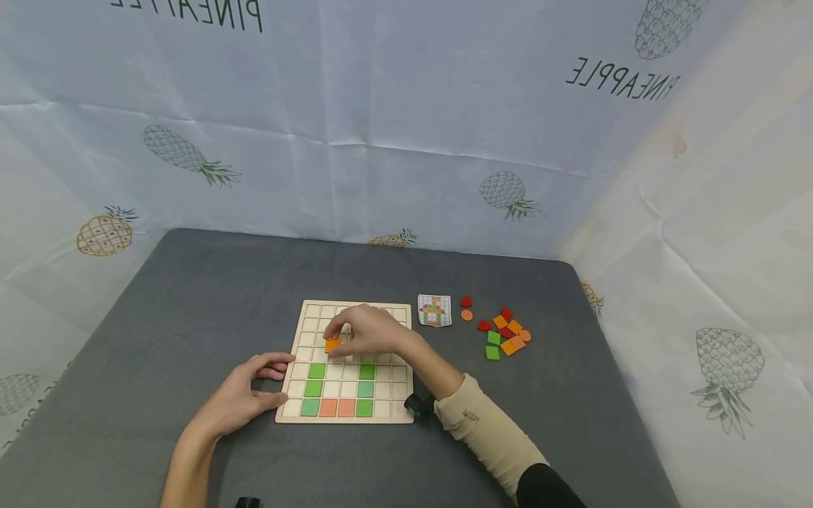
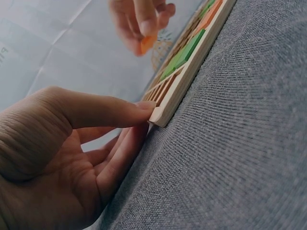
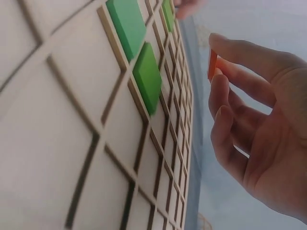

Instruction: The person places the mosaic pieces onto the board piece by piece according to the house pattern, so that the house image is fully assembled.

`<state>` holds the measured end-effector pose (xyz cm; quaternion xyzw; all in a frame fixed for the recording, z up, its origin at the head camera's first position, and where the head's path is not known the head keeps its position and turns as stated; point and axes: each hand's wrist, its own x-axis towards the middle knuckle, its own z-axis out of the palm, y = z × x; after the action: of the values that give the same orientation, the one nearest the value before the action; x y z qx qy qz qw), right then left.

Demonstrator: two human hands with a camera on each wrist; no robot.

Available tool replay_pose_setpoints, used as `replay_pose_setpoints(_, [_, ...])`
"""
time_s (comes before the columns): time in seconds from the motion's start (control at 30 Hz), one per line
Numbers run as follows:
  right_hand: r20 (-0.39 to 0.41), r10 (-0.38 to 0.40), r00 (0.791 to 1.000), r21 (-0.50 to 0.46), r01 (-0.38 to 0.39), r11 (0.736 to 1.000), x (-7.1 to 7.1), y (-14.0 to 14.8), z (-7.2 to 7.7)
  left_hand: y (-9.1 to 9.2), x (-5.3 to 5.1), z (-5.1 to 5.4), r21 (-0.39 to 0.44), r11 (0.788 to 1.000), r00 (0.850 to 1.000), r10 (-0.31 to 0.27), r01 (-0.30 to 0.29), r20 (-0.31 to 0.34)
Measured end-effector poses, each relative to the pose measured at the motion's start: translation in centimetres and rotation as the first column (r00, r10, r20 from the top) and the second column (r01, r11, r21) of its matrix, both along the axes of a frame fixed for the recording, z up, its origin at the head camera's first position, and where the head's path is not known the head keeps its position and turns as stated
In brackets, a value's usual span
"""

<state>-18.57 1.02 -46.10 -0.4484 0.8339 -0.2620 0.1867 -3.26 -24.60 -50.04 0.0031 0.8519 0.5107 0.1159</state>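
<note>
Two bare hands at work on a pale wooden board [image 1: 387,408], a flat slab with rounded corners whose thin raised ridges divide it into shallow square recesses. The right hand [image 1: 365,331] pinches a thin, square-edged orange tile [image 1: 332,345] between thumb and fingertips; the right-wrist view shows it nearly edge-on, lifted clear of the grid. The left hand [image 1: 244,391] is relaxed, thumb and fingers spread apart and touching the board's left edge, the thumb near a corner. Eight smooth square tiles fill recesses in the near rows: four bright green tiles [image 1: 313,389], two blue-green tiles [image 1: 365,389] and, side by side in the nearest row, two salmon tiles [image 1: 337,408]. Just beyond the board's right edge lies a small card [image 1: 435,310] printed with a coloured grid figure. Farther right are loose pieces: green squares [image 1: 493,338], orange squares [image 1: 508,347], round orange discs [image 1: 466,315] and red pieces [image 1: 466,301] with angular outlines. Beneath everything stretches a grey cloth [image 1: 254,296], its woven ribbing distinct in the left-wrist view. Behind hangs a creased, pale pineapple-print curtain [image 1: 406,176].
</note>
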Motion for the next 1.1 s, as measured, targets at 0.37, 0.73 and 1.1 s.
replay_pose_setpoints(0.37, [-0.005,-0.024,1.0,0.105,0.024,0.994,0.3,-2.6,-0.7,0.0,0.0,0.1,0.011,1.0,1.0,-0.003,0.003,0.001])
replay_pose_setpoints(0.73, [0.03,-0.056,0.998,0.142,0.052,0.989,0.2,-3.2,-1.2,-0.1,0.0,0.0,0.015,1.0,1.0,-0.002,0.002,-0.009])
replay_pose_setpoints(1.1, [0.048,-0.04,0.998,0.105,0.035,0.994,-0.1,-2.4,-1.2,-0.1,0.1,0.1,0.03,1.0,1.0,-0.004,0.004,-0.012])
